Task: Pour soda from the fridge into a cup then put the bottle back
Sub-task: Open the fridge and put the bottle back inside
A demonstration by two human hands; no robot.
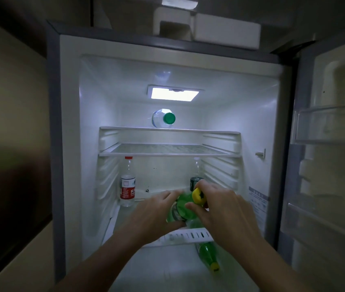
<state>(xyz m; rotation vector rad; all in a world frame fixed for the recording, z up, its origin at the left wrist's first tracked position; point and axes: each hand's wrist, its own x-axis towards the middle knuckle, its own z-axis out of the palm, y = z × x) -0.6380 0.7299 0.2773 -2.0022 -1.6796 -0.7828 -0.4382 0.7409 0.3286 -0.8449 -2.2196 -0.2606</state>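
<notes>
Inside an open fridge, both hands on a green soda bottle with a yellow cap, tilted over the lower shelf near 6 o'clock of the lit compartment. Left hand wrapped round the bottle's body from 9 o'clock; right hand curled round its neck and shoulder just below the cap, from 3 o'clock. Second green bottle lying on its side in the drawer below, at 5 o'clock. Clear water bottle with a red label upright at 9 o'clock, another with a green cap lying on the top shelf at 12 o'clock, under the lamp
</notes>
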